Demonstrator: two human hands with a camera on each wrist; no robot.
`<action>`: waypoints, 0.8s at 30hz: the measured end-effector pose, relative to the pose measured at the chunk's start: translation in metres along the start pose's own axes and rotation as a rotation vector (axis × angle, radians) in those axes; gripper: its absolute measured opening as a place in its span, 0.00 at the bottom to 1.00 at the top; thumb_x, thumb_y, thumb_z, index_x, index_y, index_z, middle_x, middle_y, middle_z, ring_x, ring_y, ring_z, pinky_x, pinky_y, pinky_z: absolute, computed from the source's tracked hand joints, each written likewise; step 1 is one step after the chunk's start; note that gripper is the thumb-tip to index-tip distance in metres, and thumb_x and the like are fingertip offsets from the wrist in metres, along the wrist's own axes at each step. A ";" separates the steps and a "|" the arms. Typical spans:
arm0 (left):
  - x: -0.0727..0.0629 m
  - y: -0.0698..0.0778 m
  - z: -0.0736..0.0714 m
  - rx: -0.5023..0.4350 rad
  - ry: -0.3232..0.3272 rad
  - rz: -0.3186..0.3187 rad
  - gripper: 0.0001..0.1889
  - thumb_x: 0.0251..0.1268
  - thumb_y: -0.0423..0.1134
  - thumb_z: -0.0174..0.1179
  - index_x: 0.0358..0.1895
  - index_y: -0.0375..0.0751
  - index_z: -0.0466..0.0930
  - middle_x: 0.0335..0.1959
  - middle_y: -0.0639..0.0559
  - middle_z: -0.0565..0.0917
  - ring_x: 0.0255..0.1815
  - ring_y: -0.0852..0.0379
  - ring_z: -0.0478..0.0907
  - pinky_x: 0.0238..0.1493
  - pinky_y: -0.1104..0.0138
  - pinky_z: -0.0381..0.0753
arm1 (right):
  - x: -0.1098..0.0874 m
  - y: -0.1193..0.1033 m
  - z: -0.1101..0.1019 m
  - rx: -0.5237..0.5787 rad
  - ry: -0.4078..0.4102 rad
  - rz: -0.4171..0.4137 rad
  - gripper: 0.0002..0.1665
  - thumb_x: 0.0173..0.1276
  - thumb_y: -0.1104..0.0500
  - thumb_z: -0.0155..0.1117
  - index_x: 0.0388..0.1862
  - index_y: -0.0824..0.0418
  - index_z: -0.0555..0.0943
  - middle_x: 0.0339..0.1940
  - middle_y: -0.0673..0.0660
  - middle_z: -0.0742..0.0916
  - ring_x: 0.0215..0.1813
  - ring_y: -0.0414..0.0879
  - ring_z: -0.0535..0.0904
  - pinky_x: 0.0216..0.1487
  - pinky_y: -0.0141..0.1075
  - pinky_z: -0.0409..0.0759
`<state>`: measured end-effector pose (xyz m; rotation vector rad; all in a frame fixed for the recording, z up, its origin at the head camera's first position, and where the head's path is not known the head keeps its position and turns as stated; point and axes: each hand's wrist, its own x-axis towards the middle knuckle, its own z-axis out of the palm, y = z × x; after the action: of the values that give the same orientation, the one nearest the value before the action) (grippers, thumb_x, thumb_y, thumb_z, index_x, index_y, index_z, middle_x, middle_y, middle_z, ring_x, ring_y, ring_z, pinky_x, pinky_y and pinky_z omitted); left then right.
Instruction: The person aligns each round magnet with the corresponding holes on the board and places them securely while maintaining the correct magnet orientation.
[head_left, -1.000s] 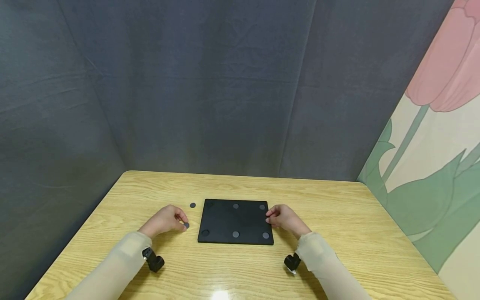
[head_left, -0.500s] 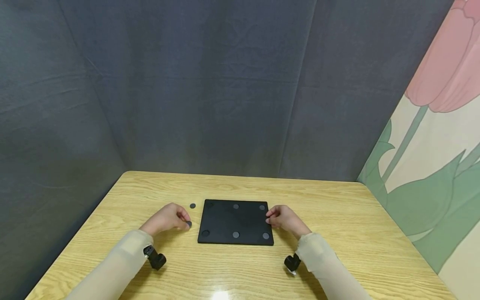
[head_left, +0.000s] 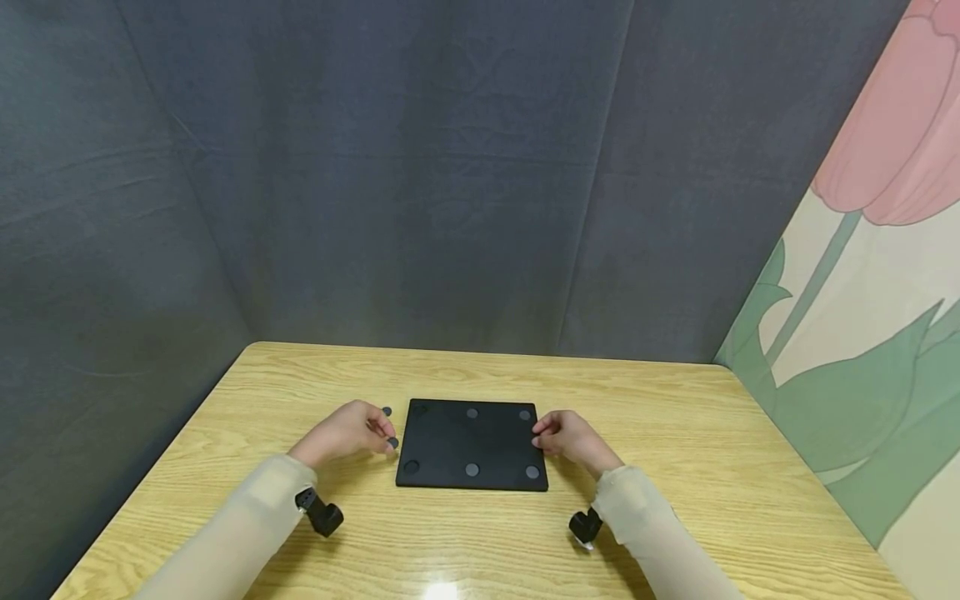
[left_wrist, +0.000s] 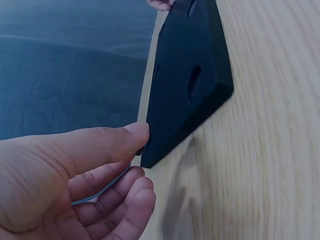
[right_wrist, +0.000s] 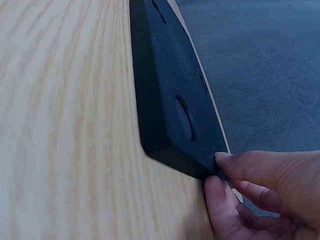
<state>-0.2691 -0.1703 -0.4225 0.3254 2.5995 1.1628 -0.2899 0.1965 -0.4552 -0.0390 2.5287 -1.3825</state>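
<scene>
My left hand (head_left: 356,432) pinches a small dark grey disc (head_left: 393,442) just left of the flat black board (head_left: 442,442). In the left wrist view, the thumb (left_wrist: 110,142) overlaps the board's edge and mostly hides the disc. Round recesses mark the board in two rows. Those in the middle and right columns show lighter grey rounds, while the near-left recess (head_left: 411,467) and far-left recess (head_left: 421,409) look dark. With thumb on top and fingers against the side, my right hand (head_left: 570,437) holds the board's right edge (right_wrist: 187,162).
Another dark disc (head_left: 387,411) lies on the wooden table (head_left: 480,542) beyond my left fingers, partly covered by them. A dark curtain (head_left: 420,183) hangs behind the table, and a wall with painted tulips (head_left: 862,350) stands to the right.
My left hand has moved right with the disc, closer to the board's left edge, and now partly covers the loose disc. The right hand and the board have stayed in place.
</scene>
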 end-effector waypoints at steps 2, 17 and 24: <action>0.000 0.003 0.001 0.011 -0.002 0.009 0.08 0.51 0.31 0.71 0.33 0.38 0.82 0.30 0.51 0.82 0.30 0.57 0.74 0.34 0.66 0.74 | 0.000 0.000 0.000 -0.004 0.000 -0.003 0.07 0.63 0.71 0.64 0.39 0.68 0.78 0.31 0.58 0.79 0.31 0.45 0.76 0.32 0.34 0.77; -0.003 0.009 0.010 -0.028 -0.028 0.051 0.08 0.52 0.31 0.70 0.35 0.36 0.83 0.33 0.51 0.82 0.33 0.57 0.76 0.35 0.65 0.76 | 0.001 0.001 0.001 -0.010 0.011 0.007 0.06 0.62 0.71 0.64 0.39 0.67 0.79 0.31 0.58 0.80 0.31 0.45 0.76 0.32 0.34 0.77; -0.003 0.009 0.015 -0.041 -0.026 0.057 0.08 0.52 0.31 0.71 0.35 0.37 0.83 0.33 0.51 0.83 0.33 0.57 0.77 0.36 0.65 0.77 | 0.000 0.000 0.000 -0.020 0.010 0.005 0.06 0.63 0.71 0.64 0.39 0.68 0.79 0.31 0.57 0.79 0.30 0.45 0.76 0.32 0.34 0.77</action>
<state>-0.2610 -0.1554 -0.4251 0.4050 2.5558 1.2206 -0.2900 0.1959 -0.4552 -0.0293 2.5488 -1.3594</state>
